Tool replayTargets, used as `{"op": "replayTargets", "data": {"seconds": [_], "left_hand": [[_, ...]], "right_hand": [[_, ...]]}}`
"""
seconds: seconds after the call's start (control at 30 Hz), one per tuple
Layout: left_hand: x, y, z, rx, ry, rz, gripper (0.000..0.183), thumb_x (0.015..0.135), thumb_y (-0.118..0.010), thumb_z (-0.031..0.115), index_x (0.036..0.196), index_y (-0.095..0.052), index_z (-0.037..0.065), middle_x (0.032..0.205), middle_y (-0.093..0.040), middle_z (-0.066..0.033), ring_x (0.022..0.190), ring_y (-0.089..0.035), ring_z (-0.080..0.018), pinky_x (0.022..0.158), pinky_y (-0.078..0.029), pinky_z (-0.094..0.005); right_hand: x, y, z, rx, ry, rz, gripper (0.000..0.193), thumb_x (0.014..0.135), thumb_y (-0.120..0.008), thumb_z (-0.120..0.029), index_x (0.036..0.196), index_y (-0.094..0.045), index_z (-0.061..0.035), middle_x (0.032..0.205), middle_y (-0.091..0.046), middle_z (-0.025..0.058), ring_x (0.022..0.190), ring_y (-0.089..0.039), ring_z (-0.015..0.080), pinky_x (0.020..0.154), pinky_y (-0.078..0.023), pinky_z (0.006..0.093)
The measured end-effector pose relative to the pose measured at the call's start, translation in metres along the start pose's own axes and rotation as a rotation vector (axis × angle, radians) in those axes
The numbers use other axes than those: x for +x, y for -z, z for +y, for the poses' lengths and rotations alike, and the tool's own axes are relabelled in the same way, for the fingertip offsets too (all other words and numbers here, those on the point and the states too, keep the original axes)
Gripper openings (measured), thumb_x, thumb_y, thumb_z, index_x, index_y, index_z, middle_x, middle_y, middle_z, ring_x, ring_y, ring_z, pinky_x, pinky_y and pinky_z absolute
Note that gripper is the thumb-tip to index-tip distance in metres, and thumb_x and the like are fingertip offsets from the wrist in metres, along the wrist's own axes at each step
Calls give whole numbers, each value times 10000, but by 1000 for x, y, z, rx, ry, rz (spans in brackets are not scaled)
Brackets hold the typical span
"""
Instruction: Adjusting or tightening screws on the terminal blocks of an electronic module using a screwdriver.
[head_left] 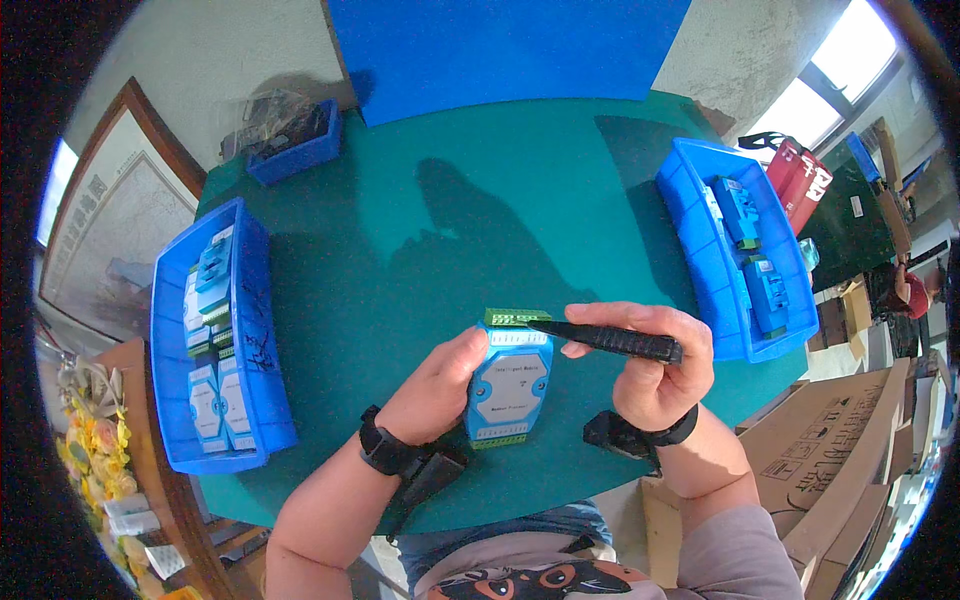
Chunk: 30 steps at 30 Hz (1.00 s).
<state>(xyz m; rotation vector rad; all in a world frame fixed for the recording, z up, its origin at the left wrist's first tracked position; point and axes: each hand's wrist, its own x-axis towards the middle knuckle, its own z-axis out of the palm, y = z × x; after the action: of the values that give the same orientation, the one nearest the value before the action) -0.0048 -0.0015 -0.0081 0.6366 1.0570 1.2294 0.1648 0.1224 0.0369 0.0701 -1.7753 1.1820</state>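
Note:
My left hand (436, 390) grips a blue and white electronic module (508, 388) by its left side, holding it up over the table. Green screw terminal blocks run along the module's far and near ends; the far terminal block (515, 317) lies beyond my left thumb. In my right hand (665, 375) is a slim black pen-shaped tool (625, 342) with a ribbed grip, its kind unclear. Its tapered tip points left and lies at the right part of the far terminal block; whether it touches cannot be made out. Black straps circle both wrists.
On the left, a blue bin (268, 400) holds several similar modules. Another blue bin (700, 265) at the right has blue modules inside. A small blue bin (300, 160) sits at the back left, near a blue panel (510, 50). Everything stands on a green tabletop (400, 280); cardboard (830, 440) leans at right.

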Motion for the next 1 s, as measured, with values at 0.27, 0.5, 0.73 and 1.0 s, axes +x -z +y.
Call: {"op": "replayTargets", "data": {"seconds": [0.27,0.5,0.73,1.0], "left_hand": [[1,-1,0,38,-17,13,597,984,-262,486,1208,-556,17,1151,-630,-107,1015,-612,-206,890,-478,-353],[0,0,-1,60,-33,19,576,987,-270,477,1189,-561,23,1114,-638,-100,991,-620,-198,877,-486,-351],[-1,1,-1,51,-16,25,555,991,-279,464,1197,-547,24,1085,-638,-105,971,-628,-203,866,-497,-357],[0,2,-4,54,-24,29,573,981,-296,488,1189,-552,19,1093,-637,-110,981,-628,-202,861,-499,-351]], "right_hand": [[-1,2,2,-30,-9,-16,350,906,-612,-188,1180,-496,-4,1097,-634,248,889,-685,287,749,-547,350],[0,4,-1,-89,-33,-59,308,871,-643,-151,1121,-536,-8,1077,-647,230,915,-677,329,766,-543,368],[1,0,2,-68,-24,-29,229,867,-627,-114,1064,-562,-17,1026,-667,204,931,-674,321,780,-539,371],[1,3,-2,-134,-72,-33,276,846,-643,-113,1089,-562,-12,1030,-671,190,917,-675,319,767,-540,370]]}}
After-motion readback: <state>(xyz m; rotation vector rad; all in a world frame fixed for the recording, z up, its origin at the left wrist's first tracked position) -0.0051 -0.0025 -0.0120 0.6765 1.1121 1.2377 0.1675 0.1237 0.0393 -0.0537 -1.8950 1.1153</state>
